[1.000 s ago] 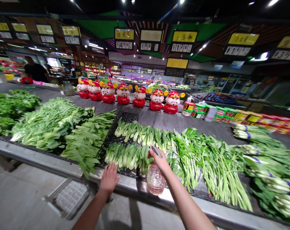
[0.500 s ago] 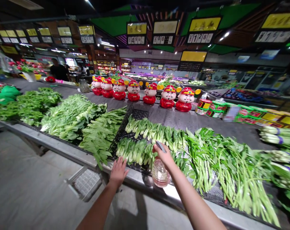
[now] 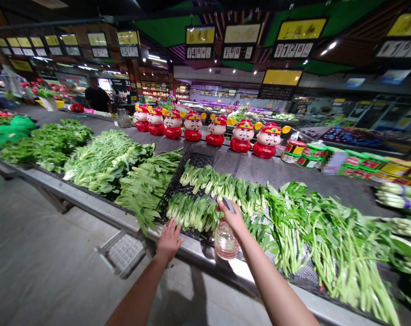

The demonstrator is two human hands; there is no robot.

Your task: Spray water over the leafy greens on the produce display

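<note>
Relative to the earlier views, our view has swung left: the row of red figurines [image 3: 193,127] sits further right in frame, and green bags [image 3: 11,131] have entered at the left edge. Our left grip [image 3: 169,241], right grip [image 3: 231,216] and the plastic bottle [image 3: 225,241] have shifted right and upward in frame.

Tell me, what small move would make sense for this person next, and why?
Probably a squeeze of the clear plastic spray bottle held in the right hand, to mist the bok choy. The bottle is already gripped with its grey spray head on top, right above those leafy bunches. The open left hand sits at the steel edge of the stall, close to the same bunches, so it could steady or turn them.
</note>
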